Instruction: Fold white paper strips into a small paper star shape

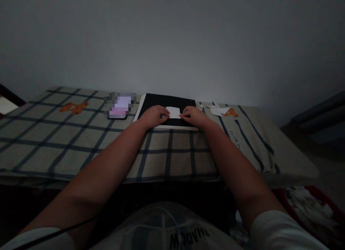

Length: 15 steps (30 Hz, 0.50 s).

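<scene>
White paper (174, 112) is lying over the black cover (168, 99); left hand (154, 117) and right hand (197, 115) are pinching opposite edges. Likely handling light, creasing easily — side edges offering safest hold.

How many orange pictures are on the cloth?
2. One orange picture is left of the phone; the other is right of the right hand, next to white scraps. Others may be hidden.
</scene>
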Motion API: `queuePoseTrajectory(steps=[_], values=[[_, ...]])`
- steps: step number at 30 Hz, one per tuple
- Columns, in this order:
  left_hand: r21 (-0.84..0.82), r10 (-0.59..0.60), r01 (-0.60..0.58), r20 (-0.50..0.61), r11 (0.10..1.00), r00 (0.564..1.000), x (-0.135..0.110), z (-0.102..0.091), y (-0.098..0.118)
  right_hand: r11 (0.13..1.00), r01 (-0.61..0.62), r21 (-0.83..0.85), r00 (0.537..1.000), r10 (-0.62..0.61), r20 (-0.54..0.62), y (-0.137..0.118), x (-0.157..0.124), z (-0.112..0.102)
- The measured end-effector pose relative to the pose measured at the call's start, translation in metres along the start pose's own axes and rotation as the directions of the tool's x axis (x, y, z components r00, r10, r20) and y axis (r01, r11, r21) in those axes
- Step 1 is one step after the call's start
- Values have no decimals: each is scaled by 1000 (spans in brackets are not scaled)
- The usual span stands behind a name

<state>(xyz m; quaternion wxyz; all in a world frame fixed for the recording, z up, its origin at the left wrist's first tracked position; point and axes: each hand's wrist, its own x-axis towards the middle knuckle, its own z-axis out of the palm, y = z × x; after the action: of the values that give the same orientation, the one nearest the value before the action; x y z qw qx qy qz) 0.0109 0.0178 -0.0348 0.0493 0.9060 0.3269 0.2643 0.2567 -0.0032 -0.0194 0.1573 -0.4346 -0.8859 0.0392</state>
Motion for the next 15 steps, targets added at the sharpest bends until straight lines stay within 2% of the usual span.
queuePoseTrajectory(steps=[15], values=[[-50,7,-9,-31,999,999,-1,1,-3,998,-19,60,1000,20,-14,3,1,1]])
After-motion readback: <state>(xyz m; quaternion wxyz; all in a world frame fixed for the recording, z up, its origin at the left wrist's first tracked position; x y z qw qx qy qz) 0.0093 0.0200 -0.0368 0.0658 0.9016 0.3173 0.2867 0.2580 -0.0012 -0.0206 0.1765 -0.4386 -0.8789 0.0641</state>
